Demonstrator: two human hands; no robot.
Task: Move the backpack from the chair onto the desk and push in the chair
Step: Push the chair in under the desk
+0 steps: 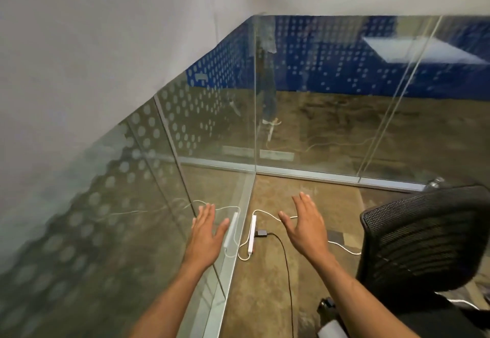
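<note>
Both my hands are stretched out in front of me, palms down, fingers spread, holding nothing. My left hand (206, 234) hovers in front of the glass wall at the left. My right hand (307, 223) is over the floor, left of the chair. The black mesh office chair (424, 242) stands at the right edge, its backrest towards me, with a wheel (327, 307) showing below. No backpack and no desk are in view.
Glass partition walls (331, 99) meet in a corner ahead, with a frosted dot pattern on the left pane. A white power strip (252, 234) with a black plug and trailing cables lies on the brown carpet between my hands.
</note>
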